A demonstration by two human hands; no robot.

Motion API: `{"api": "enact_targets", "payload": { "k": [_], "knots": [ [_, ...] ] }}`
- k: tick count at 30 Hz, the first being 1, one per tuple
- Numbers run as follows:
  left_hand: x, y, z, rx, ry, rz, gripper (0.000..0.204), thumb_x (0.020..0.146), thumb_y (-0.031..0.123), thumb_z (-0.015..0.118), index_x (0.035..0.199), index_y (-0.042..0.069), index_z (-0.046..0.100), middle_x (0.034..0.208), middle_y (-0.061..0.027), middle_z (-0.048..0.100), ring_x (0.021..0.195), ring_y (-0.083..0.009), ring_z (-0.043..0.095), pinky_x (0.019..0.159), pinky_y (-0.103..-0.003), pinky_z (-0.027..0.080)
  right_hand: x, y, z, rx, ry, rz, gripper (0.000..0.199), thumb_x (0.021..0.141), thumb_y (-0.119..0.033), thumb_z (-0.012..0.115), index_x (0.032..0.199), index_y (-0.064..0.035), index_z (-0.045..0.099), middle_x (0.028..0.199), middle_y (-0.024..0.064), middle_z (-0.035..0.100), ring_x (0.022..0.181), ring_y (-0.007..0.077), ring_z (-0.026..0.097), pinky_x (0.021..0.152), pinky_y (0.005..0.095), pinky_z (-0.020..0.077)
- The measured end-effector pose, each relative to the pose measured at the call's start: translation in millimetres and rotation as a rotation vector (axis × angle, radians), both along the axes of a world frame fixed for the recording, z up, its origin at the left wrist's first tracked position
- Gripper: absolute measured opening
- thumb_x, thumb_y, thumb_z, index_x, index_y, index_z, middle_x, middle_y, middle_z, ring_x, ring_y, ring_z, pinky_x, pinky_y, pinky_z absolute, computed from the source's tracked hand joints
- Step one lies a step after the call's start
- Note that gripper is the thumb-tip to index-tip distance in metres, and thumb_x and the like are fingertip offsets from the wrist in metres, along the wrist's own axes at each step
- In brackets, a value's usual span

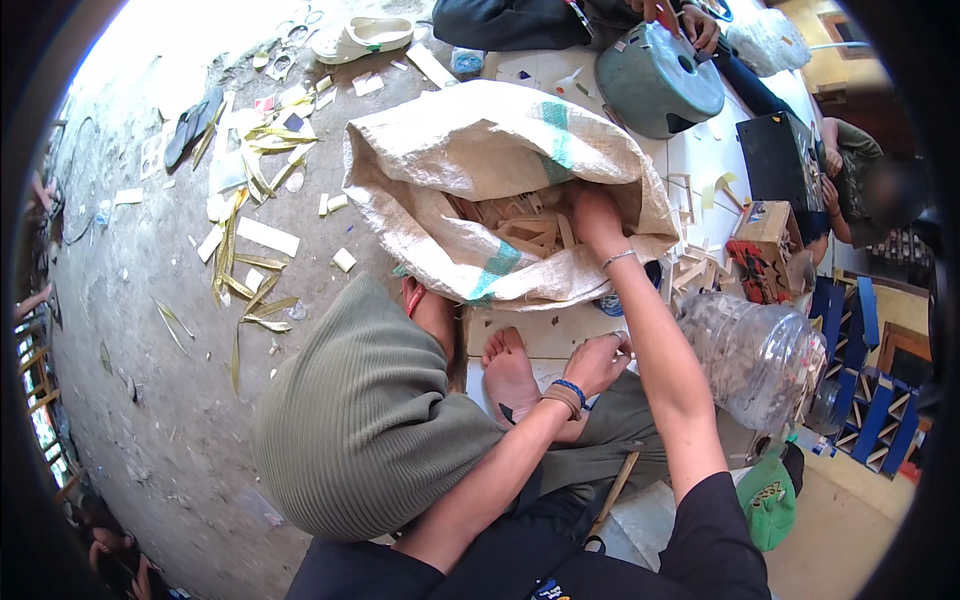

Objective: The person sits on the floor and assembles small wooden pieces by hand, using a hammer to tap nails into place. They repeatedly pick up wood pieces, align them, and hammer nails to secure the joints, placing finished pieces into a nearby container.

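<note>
A large white woven sack (420, 135) with green stripes stands open in front of me, with several small pieces of wood (530, 232) inside. My right hand (596, 218) reaches into its right side, and its fingers are hidden among the wood and the sack wall. My left hand (597, 363) is held low over my lap, next to my bare foot (510, 375). Its thumb and fingers are pinched together at the tips; whatever they hold is too small to name.
To the right are a clear plastic jug (745, 355), small wooden frames (695, 270), a cardboard box (765, 250) and a green cap (767, 500). At the back, another person's hands (690, 25) work over an upturned grey bucket (660, 80). Scraps and yellowish strips (232, 250) litter the left ground.
</note>
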State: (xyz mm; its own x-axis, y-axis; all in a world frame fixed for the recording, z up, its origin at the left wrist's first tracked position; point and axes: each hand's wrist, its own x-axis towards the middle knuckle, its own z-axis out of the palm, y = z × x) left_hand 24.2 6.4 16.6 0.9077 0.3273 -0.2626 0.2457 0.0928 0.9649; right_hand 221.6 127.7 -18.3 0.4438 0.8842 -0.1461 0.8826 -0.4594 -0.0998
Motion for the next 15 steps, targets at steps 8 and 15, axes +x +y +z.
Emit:
{"api": "enact_targets", "payload": {
  "k": [8,15],
  "knots": [
    [-2.1,2.2,4.6,-0.009,0.015,-0.015,0.023,0.093,0.018,0.064,0.110,0.004,0.070,0.104,-0.0217,0.075,0.100,-0.0428,0.070,0.089,-0.050,0.056,-8.7,16.2,8.3,-0.040,-0.019,-0.251,0.033,0.099,-0.034,0.066,0.113,-0.0046,0.073,0.108,0.0233,0.074,0.101,0.0438,0.071,0.088,0.0538,0.0556],
    [-0.4,-4.7,-2.0,-0.055,-0.001,0.008,0.023,0.093,0.018,0.065,0.111,0.005,0.071,0.105,-0.0213,0.076,0.101,-0.0424,0.071,0.090,-0.050,0.056,-32.2,1.2,21.6,0.050,0.364,0.086,0.038,0.093,-0.030,0.074,0.125,-0.0073,0.074,0.123,0.0238,0.069,0.115,0.0418,0.066,0.099,0.0485,0.0521]
  ]
}}
